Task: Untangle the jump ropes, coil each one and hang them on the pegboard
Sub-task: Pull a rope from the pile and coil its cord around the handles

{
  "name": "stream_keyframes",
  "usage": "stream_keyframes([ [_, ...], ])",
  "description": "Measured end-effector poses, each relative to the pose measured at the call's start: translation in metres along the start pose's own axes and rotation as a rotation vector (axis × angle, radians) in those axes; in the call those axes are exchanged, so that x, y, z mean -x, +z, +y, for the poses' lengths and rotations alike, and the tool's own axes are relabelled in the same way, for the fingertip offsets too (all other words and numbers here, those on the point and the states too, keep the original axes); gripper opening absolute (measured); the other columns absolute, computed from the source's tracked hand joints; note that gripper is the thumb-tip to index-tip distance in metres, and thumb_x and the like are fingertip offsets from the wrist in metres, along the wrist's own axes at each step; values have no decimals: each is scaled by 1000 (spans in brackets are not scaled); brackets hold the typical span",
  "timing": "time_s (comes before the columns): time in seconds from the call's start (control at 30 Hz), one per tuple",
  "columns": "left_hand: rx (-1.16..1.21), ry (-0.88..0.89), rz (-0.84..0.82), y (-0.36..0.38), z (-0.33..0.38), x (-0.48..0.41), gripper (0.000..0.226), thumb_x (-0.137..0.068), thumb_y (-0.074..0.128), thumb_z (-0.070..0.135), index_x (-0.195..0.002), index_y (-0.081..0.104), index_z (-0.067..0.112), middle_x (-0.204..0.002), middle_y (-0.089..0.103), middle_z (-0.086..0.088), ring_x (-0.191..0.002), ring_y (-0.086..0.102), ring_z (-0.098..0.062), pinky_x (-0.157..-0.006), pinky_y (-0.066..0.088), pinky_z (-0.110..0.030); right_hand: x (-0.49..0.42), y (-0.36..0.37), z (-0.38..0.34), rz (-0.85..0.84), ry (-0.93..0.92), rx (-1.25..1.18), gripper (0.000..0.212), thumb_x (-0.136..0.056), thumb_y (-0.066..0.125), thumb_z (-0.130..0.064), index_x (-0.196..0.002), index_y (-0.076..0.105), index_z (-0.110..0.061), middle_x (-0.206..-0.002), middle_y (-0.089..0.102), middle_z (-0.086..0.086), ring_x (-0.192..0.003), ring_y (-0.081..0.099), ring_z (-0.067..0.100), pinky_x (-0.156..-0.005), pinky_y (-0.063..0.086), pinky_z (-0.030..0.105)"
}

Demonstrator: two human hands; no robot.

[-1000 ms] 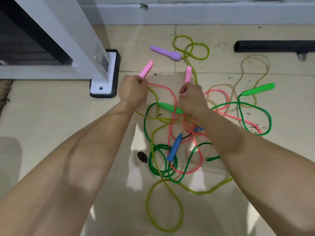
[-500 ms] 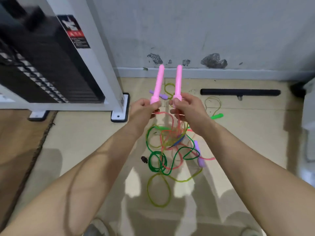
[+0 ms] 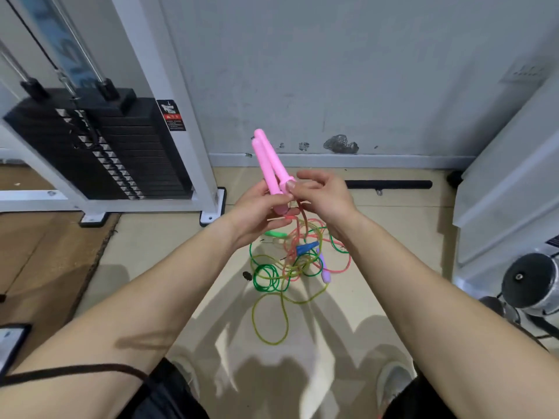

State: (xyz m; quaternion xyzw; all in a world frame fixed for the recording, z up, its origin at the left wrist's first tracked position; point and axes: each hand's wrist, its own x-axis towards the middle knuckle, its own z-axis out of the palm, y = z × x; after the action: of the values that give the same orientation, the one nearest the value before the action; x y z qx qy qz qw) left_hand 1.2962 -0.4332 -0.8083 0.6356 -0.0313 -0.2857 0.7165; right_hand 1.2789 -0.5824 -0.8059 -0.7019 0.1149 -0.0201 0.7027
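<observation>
Two pink jump-rope handles [image 3: 270, 162] stand side by side, pointing up and to the left. My left hand [image 3: 260, 208] grips their lower ends from below. My right hand [image 3: 322, 195] pinches the base of the right handle with thumb and fingers. The pink rope [image 3: 298, 229] hangs from the handles down into a tangled pile of ropes [image 3: 292, 261] on the tiled floor: green, yellow-green and pink cords, with a blue handle [image 3: 307, 247], a green handle [image 3: 276, 234] and a lilac handle [image 3: 325, 272] among them. No pegboard is in view.
A weight-stack machine [image 3: 121, 146] with a white frame stands at the left, its foot [image 3: 211, 216] near the pile. A black bar [image 3: 390, 185] lies by the wall. A grey cabinet [image 3: 508, 182] and a dumbbell [image 3: 529, 282] are at the right. My shoes [image 3: 393, 385] are below.
I have risen from crouching over the pile. Both pink handles came up off the floor and together, from one in each hand to side by side, dragging the rope pile tighter.
</observation>
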Motion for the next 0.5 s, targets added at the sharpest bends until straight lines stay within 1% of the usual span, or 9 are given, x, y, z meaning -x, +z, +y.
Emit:
stream_keyframes([
  [0.07, -12, 45, -11, 1, -1, 8, 36, -98, 61, 10, -130, 57, 26, -112, 69, -3, -92, 72, -20, -91, 55, -35, 9, -3, -8, 18, 8, -2, 28, -78, 85, -12, -96, 64, -7, -68, 68, 3, -57, 65, 11, -56, 54, 26],
  [0.13, -19, 63, -29, 4, -2, 14, 38, -98, 63, 16, -133, 54, 26, -107, 68, -2, -92, 70, -21, -89, 55, -34, 15, -5, -12, 20, 14, -26, 26, -78, 84, -11, -72, 59, -9, -57, 62, 4, -51, 59, 17, -55, 53, 30],
  [0.2, -31, 74, -16, 6, -4, 16, 38, -99, 61, 24, -136, 51, 21, -109, 70, -4, -98, 69, -25, -84, 58, -32, 18, -5, -11, -5, 10, -16, 28, -83, 80, -14, -65, 59, -9, -58, 61, 6, -55, 58, 20, -58, 53, 31],
  [0.27, -14, 90, 42, 6, -1, 16, 37, -102, 55, 30, -135, 51, 11, -120, 70, -11, -104, 69, -27, -78, 57, -31, 21, -6, -10, 2, 5, -34, 23, -94, 68, -17, -73, 63, -10, -66, 65, 2, -61, 62, 19, -61, 54, 29],
  [0.3, 26, 94, 62, 6, 3, 16, 39, -104, 51, 33, -133, 51, 7, -118, 71, -11, -100, 70, -25, -76, 57, -31, 21, -7, -10, 23, 8, -61, 18, -97, 61, -16, -79, 63, -13, -72, 66, 0, -66, 64, 16, -66, 52, 30],
  [0.37, 178, 97, 51, 5, 17, 16, 37, -106, 45, 35, -123, 54, 4, -101, 74, -5, -84, 71, -19, -72, 59, -31, 20, -11, -3, -25, 29, -101, 13, -85, 55, -13, -93, 64, -18, -91, 68, -1, -82, 63, 11, -78, 44, 32],
  [0.43, 344, 106, -16, 7, 31, 18, 30, -106, 43, 36, -109, 56, 10, -89, 71, -1, -75, 68, -17, -68, 59, -32, 21, -14, 8, -262, 77, -85, 50, -67, 49, -17, -115, 64, -15, -109, 67, -1, -99, 61, 8, -85, 40, 32],
  [0.47, 421, 107, -48, 8, 37, 19, 30, -105, 43, 37, -103, 57, 11, -86, 68, -1, -71, 65, -16, -66, 58, -32, 21, -14, 14, -385, 80, -21, 56, -65, 48, -18, -119, 64, -11, -111, 67, 1, -102, 62, 8, -90, 41, 30],
  [0.5, 490, 105, -67, 9, 43, 20, 31, -105, 42, 37, -97, 58, 12, -83, 64, 0, -68, 62, -14, -64, 57, -30, 22, -14, 21, -476, 66, 82, 50, -67, 53, -18, -114, 66, -8, -106, 69, 4, -100, 63, 10, -91, 44, 27],
])
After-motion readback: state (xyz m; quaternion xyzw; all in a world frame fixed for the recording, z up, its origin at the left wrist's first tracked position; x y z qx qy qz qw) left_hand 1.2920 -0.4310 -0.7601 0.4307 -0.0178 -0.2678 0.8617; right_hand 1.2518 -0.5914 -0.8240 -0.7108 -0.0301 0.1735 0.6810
